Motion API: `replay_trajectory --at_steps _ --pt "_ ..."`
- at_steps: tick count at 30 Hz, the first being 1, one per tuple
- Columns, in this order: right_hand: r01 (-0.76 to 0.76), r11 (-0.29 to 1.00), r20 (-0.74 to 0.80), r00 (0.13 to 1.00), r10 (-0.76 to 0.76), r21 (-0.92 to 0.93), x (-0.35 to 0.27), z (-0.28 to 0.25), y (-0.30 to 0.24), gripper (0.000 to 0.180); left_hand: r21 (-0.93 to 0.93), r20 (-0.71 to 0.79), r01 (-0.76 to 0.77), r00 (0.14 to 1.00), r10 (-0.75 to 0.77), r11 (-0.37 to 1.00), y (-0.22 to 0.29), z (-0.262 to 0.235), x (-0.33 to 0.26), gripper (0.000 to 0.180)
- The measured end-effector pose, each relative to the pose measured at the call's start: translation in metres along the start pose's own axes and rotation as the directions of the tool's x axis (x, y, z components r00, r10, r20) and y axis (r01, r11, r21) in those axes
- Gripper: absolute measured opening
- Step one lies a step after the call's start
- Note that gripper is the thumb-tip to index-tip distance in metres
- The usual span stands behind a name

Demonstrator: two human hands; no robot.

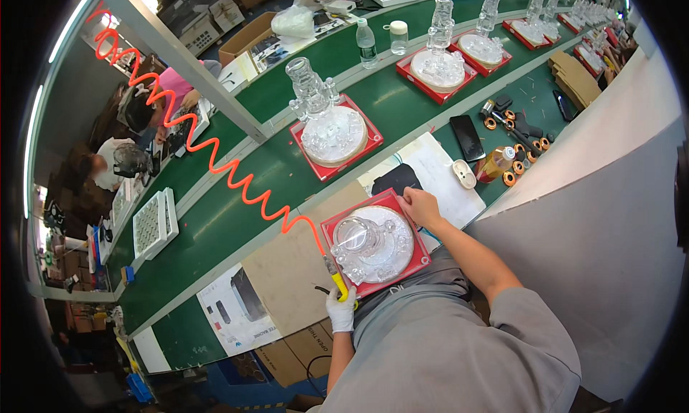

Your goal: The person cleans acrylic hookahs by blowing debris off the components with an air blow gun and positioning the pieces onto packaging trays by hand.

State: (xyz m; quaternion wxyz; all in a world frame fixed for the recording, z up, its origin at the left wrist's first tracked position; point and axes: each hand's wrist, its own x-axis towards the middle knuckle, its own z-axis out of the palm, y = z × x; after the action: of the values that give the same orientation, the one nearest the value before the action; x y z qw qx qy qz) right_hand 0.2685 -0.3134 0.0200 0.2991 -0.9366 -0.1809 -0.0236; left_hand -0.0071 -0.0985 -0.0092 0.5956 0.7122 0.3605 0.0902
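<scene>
— Left hand [340, 312]: what is its state in the head view?
— Gloved and closed around the yellow air gun [341, 285], just beside the near-left corner of the red tray [416, 264]. Whether its lever is pressed cannot be told.
— And the right hand [420, 206]?
— Bare, with fingers curled onto the far-right corner of the red tray. The two hands therefore sit at opposite corners, which should suit steadying and turning.
— Locate the workpiece.
— The clear assembly [373, 242] stands on its round base inside the red tray. The tray itself lies at the near edge of the desk [183, 330], directly in front of the torso.
— How should the tray be supported?
— Maintain the right-hand grip on the rim only; pressure on the clear parts is best avoided, since they look easily scratched or knocked. Rotate the tray rather than stretching the arm.
— Precautions for the air gun?
— Hold its body clear of the assembly. The orange hose [314, 232] approaches from beyond the tray's left side; leave slack so that it does not drag across the rim.
— Other obstacles?
— A black pouch [396, 180] lies just beyond the tray's far edge. Allow clearance there when turning.
</scene>
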Motion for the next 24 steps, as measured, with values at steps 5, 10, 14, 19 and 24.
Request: replay_trajectory --at_steps 5,10,14,19,24 --pt "-0.257 0.948 -0.115 0.953 0.281 0.188 -0.018 -0.004 0.014 0.018 -0.011 -0.004 0.007 1.0 -0.007 1.0 0.005 0.0 -0.003 0.028" --pt "-0.344 0.929 -0.106 0.927 0.359 0.14 -0.025 -0.008 0.026 0.018 0.012 0.001 0.036 0.999 -0.036 0.999 -0.004 0.001 -0.001 0.03" --pt "-0.333 0.933 0.262 0.92 0.291 0.132 -0.006 -0.026 -0.015 0.026 0.023 -0.037 0.016 0.999 -0.015 1.0 -0.021 -0.003 0.002 0.035" --pt "-0.039 0.989 0.09 0.995 0.053 -0.143 0.006 0.002 -0.013 0.014 0.036 -0.002 0.033 0.999 -0.033 0.999 0.011 0.001 -0.003 0.031" --pt "0.096 0.943 0.096 0.993 -0.068 -0.32 0.017 0.004 -0.017 0.008 0.031 -0.018 0.0 1.0 0.001 1.0 -0.008 0.0 0.002 0.029"
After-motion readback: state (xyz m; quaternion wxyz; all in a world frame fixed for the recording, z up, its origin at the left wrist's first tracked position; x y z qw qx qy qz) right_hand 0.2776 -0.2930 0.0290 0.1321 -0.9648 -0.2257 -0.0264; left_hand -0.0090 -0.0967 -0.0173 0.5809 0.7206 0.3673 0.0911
